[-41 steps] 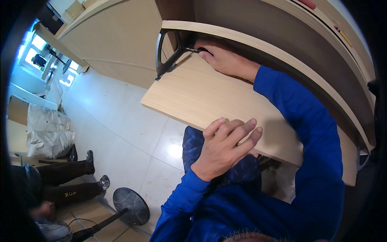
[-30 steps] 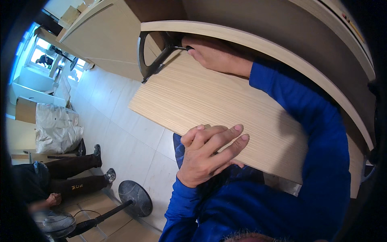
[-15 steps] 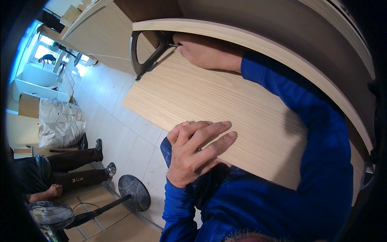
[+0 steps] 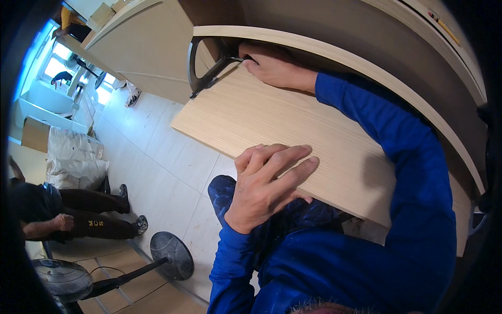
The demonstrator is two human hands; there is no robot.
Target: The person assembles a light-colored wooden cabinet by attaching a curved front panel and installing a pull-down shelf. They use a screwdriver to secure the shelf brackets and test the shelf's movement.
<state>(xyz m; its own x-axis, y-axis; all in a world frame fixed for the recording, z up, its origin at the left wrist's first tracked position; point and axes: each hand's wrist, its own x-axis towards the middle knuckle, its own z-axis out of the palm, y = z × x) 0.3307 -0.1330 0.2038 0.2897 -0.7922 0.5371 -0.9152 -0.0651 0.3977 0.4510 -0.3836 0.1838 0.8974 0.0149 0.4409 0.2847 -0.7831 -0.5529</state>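
A light wood-grain board [image 4: 334, 152] lies in front of me, its far left end at a black bracket [image 4: 197, 70] with an open loop shape. My left hand [image 4: 266, 180] grips the board's near edge, fingers spread over its top face and thumb below the edge. Reaching under an upper wooden shelf edge [image 4: 314, 42], my right hand [image 4: 272, 65] is closed beside the bracket. A thin metal tool [image 4: 236, 58] sticks out of its fingers toward the bracket; the fist and shadow hide the rest, so its kind is unclear.
To the left, a person [image 4: 78, 209] in dark trousers stands near a black pedestal fan [image 4: 171, 256]. White sacks [image 4: 78, 157] are stacked behind. A wooden cabinet panel [image 4: 151, 52] stands beyond the bracket. A pencil-like yellow stick [image 4: 444, 27] lies at upper right.
The view has shifted slightly, so board and hands appear a little further right. Both hands keep their places on the board and at the bracket. Another person's foot now shows beyond the cabinet panel.
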